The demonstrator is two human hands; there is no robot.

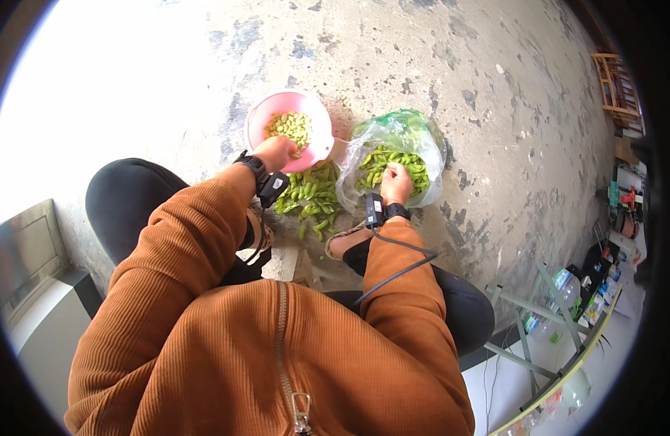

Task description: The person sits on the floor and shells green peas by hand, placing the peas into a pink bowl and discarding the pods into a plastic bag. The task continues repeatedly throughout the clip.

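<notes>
A pink plastic bowl [261, 117] stands on the floor with shelled green soybeans [291, 126] inside. My left hand [276, 152] reaches over its near rim, holding a green soybean pod [295, 155] at the fingertips. To the right, an open clear and green plastic bag [433, 158] holds many green pods [375, 163]. My right hand [396, 182] is at the bag's mouth over the pods, its fingers curled; whether something is between them is hidden. A heap of pods [313, 191] lies on the floor between my feet, just below the bowl.
Worn, stained concrete floor [367, 49] surrounds the bowl and bag. My sandalled feet flank the pod heap. At right are a folding-frame table [536, 310], large plastic bottles [565, 289] and a wooden rack [615, 87]. A pale cabinet [51, 316] is at lower left.
</notes>
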